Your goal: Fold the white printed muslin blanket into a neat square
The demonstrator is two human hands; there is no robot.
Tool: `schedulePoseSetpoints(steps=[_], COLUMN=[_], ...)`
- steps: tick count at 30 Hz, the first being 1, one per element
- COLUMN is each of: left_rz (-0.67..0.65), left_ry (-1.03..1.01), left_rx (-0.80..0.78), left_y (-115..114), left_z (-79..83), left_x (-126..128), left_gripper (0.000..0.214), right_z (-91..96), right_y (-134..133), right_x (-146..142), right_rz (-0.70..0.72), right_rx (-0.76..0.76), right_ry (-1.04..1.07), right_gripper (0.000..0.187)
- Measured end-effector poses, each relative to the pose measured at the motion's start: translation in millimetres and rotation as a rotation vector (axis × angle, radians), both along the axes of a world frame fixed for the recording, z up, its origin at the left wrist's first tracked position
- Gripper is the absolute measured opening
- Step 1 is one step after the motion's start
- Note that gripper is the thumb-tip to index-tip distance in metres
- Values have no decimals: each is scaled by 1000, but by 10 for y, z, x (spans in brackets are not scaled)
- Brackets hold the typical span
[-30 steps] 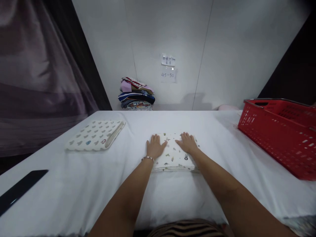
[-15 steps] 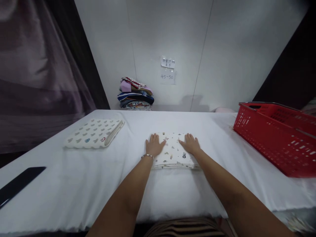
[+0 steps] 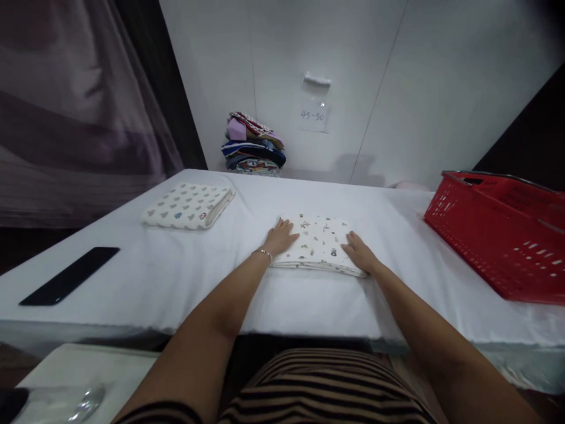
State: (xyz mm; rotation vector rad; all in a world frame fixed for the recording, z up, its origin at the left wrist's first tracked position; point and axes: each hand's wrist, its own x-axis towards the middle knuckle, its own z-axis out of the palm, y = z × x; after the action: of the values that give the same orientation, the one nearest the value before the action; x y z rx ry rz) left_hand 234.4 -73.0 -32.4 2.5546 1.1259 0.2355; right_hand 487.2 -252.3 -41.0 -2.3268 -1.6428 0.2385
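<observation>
A folded white cloth (image 3: 315, 241) with small scattered prints lies flat on the table in front of me, its layered edge facing my body. On its left side rests my left hand (image 3: 281, 237), fingers stretched out; a bracelet circles that wrist. My right hand (image 3: 359, 253) lies open along the cloth's right edge, thumb on top of the fabric. Neither hand grips anything. Farther left sits a second folded cloth (image 3: 188, 205), white with grey cloud-like shapes and two coloured ones.
A red plastic basket (image 3: 494, 235) stands at the right on the white-covered table (image 3: 198, 277). A dark flat slab (image 3: 70, 275) lies near the left front edge. Several folded fabrics are stacked in a pile (image 3: 253, 144) by the wall, below a paper sign (image 3: 313, 115).
My right hand has slid down and outward to the cloth's right edge. The left hand stays on the left side. The view has tilted downward and shifted, showing more of my striped top.
</observation>
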Motion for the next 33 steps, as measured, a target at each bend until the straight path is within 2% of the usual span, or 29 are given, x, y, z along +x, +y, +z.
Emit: schedulePoseSetpoints(steps=[3,7,11,13,15,20,24,29,33], left_rz=[-3,14,-196,-302,-349,-361,-364,-390,-381], left_ry=[-24,-51,-49,-10,18,46,53,48,52], left_rx=[-19,12,160,220,258,242,213,286,329], left_y=[-60,-277,-616,-737,-795,-771,-716,-655,-658], left_z=[-10,84,138,104,52,7,26,15,26], left_x=[-206,-367,-381,-383,-395,-470,-611,-830,-866], left_gripper=[55,51,53,54,55,55,54,45,47], right_z=[-44,39,109,86,45,4,-9,-33,17], right_y=[-206,-328,-413,-451,-479,-521,-633,-766,-744], right_x=[-6,-168,-418,-496,-530,-499,-361,-142,-146], right_rz=[-17,36,241,344,396,376,402,470,462], right_rx=[32,106,104,58,33,-11,35,65,13], right_ry=[23,-80,-145,-179,-209,-204,-211,-213,-176], right_gripper=[58,57,56,57,58,56,53,51,56])
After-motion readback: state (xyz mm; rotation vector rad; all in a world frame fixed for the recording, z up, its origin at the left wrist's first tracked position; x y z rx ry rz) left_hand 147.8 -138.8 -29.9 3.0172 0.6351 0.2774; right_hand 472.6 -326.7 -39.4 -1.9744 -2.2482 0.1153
